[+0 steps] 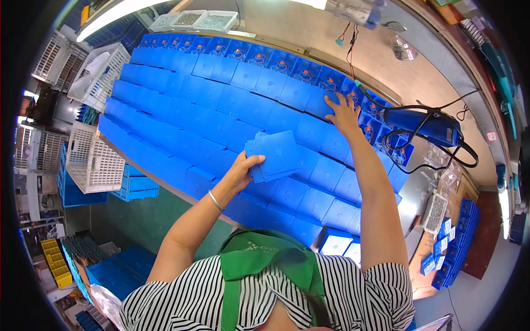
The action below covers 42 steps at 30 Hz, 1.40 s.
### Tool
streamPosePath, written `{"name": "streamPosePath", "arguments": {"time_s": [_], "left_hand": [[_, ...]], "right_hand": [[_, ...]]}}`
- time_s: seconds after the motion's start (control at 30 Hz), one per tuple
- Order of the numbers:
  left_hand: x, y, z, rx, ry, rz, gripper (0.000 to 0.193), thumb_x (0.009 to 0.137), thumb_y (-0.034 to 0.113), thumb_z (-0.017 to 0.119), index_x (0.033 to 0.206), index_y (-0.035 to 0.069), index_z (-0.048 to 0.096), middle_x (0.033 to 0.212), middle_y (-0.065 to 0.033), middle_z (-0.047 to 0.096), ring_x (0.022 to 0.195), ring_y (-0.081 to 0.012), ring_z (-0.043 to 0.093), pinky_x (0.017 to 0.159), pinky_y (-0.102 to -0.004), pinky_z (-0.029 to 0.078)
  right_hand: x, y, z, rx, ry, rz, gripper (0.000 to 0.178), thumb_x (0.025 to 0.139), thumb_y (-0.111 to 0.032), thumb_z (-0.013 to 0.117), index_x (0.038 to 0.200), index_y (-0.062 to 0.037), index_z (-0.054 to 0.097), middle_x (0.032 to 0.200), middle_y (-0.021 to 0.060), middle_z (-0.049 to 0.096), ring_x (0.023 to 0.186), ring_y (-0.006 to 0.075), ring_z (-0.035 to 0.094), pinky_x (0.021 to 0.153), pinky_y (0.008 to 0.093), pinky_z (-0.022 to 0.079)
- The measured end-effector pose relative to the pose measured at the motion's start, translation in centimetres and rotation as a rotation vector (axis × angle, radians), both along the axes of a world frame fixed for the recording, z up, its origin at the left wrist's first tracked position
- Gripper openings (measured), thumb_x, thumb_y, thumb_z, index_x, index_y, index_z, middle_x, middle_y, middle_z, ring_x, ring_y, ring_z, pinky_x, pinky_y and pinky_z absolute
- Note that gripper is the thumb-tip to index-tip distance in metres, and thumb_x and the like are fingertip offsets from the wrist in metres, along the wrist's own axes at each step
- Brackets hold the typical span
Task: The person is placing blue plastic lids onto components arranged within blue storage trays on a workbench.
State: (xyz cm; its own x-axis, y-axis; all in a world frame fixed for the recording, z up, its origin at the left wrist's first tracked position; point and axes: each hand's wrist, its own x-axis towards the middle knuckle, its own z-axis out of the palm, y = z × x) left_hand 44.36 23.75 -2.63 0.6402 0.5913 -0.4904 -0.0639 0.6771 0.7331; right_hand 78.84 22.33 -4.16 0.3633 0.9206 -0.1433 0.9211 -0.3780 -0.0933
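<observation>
My left hand point(241, 172) grips a fanned stack of flat, square blue plastic covers point(277, 154), thumb on top, above the middle of the table. My right hand point(345, 115) reaches farther out with its fingers spread. Its fingertips are at a blue cover point(317, 101) on the rear rows, beside the uncovered boxes; whether they press on it I cannot tell. Several rows of blue boxes topped with flat covers point(190, 113) fill the table. Along the far edge runs a row of uncovered blue boxes point(281, 66) with wires and small orange parts inside.
A dark blue corded tool point(422, 124) with a looped black cable lies to the right of my right hand. White trays of small parts point(216, 21) stand at the far edge. White crates point(96, 157) are at the left. Small blue-and-white boxes point(440, 248) sit at the right.
</observation>
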Motion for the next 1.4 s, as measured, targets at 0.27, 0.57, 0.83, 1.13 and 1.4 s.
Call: {"name": "streamPosePath", "arguments": {"time_s": [0.27, 0.57, 0.83, 1.13, 1.4], "left_hand": [[1.5, -3.3, 0.1, 0.026, 0.081, 0.009, 0.054, 0.081, 0.020, 0.072, 0.126, 0.002, 0.048, 0.113, -0.0117, 0.061, 0.100, -0.0208, 0.064, 0.082, -0.0363, 0.056], [6.2, -7.0, -0.1, 0.043, 0.042, 0.011, 0.054, 0.081, 0.024, 0.074, 0.125, 0.002, 0.050, 0.111, -0.0109, 0.062, 0.098, -0.0200, 0.064, 0.076, -0.0344, 0.058], [5.7, -8.8, -0.2, 0.062, 0.147, 0.057, 0.058, 0.081, 0.027, 0.075, 0.127, 0.003, 0.049, 0.111, -0.0101, 0.062, 0.097, -0.0199, 0.064, 0.072, -0.0336, 0.057], [4.4, -8.6, -0.8, 0.018, 0.105, 0.068, 0.062, 0.079, 0.027, 0.076, 0.128, 0.001, 0.047, 0.116, -0.0121, 0.060, 0.102, -0.0212, 0.062, 0.083, -0.0347, 0.055], [3.9, -7.5, -1.2, -0.025, 0.118, 0.023, 0.062, 0.080, 0.027, 0.076, 0.128, 0.001, 0.048, 0.117, -0.0120, 0.060, 0.105, -0.0215, 0.061, 0.084, -0.0347, 0.054]], "right_hand": [[-4.6, -4.1, 4.6, 0.529, 0.441, 0.622, 0.067, 0.074, -0.037, 0.077, 0.133, -0.0145, 0.054, 0.143, 0.0170, 0.043, 0.131, 0.0395, 0.039, 0.109, 0.0480, 0.033], [-2.4, -11.9, 5.8, 0.166, 0.555, 0.799, 0.067, 0.070, -0.038, 0.080, 0.130, -0.0162, 0.058, 0.145, 0.0209, 0.038, 0.130, 0.0394, 0.037, 0.107, 0.0463, 0.036], [5.4, -9.6, 2.0, 0.390, 0.425, 0.039, 0.075, 0.070, -0.026, 0.077, 0.138, -0.0185, 0.048, 0.144, 0.0255, 0.036, 0.133, 0.0434, 0.035, 0.108, 0.0489, 0.034], [5.9, -7.7, -0.8, 0.214, 0.064, 0.052, 0.072, 0.064, -0.023, 0.085, 0.130, -0.0172, 0.057, 0.142, 0.0162, 0.042, 0.131, 0.0381, 0.040, 0.106, 0.0501, 0.037], [5.0, -7.0, -1.4, 0.211, -0.077, 0.062, 0.080, 0.063, -0.026, 0.086, 0.135, -0.0211, 0.052, 0.140, 0.0139, 0.041, 0.131, 0.0335, 0.039, 0.101, 0.0568, 0.038]]}}
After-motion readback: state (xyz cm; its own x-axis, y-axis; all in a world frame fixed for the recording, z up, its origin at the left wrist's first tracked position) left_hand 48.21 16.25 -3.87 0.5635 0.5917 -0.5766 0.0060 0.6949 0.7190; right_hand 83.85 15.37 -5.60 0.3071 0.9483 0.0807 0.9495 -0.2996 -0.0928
